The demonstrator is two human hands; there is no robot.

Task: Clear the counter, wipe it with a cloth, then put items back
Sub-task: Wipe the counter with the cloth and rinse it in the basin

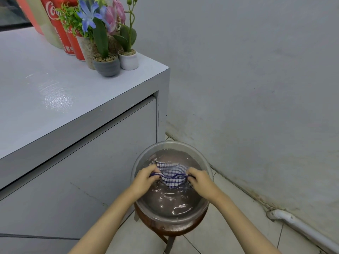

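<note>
**Two bare forearms, nothing worn**

Two arms enter from the bottom edge of the frame and converge toward the lower centre. Both are bare along their whole visible length: no sleeve, cuff or glove shows anywhere from the frame edge up to the fingers. The left hand (145, 177) carries no ring, watch or bracelet that can be made out, and its wrist is uncovered. The right hand (200, 178) is likewise unadorned, its wrist plain. The forearms look slim and smooth, with no markings, tattoos or bandages visible. The fingernails are too small and blurred to describe. No other part of the person appears in the frame.
</note>
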